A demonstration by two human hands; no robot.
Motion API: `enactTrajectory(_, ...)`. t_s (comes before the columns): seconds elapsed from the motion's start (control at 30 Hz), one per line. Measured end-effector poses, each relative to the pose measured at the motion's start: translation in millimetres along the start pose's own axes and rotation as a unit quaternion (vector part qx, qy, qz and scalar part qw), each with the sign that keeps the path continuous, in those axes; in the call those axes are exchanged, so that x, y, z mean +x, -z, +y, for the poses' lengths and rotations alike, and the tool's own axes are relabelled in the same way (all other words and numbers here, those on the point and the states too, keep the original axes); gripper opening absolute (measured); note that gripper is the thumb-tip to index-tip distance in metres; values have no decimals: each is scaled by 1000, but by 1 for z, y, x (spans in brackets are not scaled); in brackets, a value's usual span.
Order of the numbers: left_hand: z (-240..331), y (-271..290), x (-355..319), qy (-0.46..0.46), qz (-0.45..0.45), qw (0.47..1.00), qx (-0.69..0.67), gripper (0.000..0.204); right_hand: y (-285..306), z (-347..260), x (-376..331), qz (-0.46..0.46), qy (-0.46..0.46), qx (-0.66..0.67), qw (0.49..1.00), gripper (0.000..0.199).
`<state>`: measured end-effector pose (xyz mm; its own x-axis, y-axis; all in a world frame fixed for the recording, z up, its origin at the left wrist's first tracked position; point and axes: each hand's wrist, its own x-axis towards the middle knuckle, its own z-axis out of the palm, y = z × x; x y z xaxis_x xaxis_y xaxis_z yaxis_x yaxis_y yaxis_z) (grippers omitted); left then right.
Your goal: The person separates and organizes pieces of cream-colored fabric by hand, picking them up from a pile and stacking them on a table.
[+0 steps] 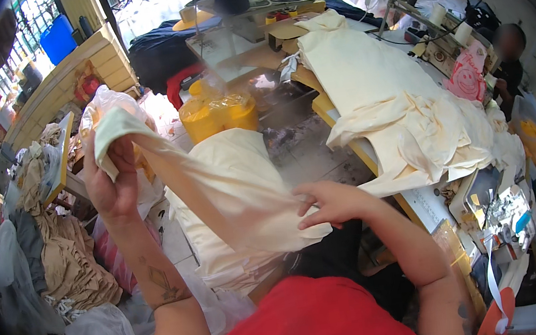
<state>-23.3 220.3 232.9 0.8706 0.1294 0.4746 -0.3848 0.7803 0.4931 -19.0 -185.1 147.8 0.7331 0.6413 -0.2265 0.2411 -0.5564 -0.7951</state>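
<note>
A cream cloth [206,178] hangs in the air before the person, above a cream stack [235,146]. The left hand [116,181] is curled around its raised end, while the right hand [334,203] lies at its lower end, fingers parted; blur leaves unclear whether they pinch it. Being held at both ends probably keeps it spread; the pale garments [374,77] on the right-hand table [426,210] perhaps lie there for easy reach. Its long axis slants from upper left to lower right.
</note>
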Motion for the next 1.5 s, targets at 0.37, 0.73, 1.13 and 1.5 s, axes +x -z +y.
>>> enactTrajectory(0.37,55,51,21,11,138,985,100,25,83,-57,-16,383,-8,111,917,9)
enactTrajectory(0.73,61,79,65,-112,146,954,238,38,120,-76,79,504,216,42,835,13)
enactTrajectory(1.13,-45,165,-255,91,442,715,534,23,-81,80,1,253,72,-140,955,30)
enactTrajectory(1.5,-160,218,-278,104,136,482,859,45,-119,106,-44,308,30,-174,935,31)
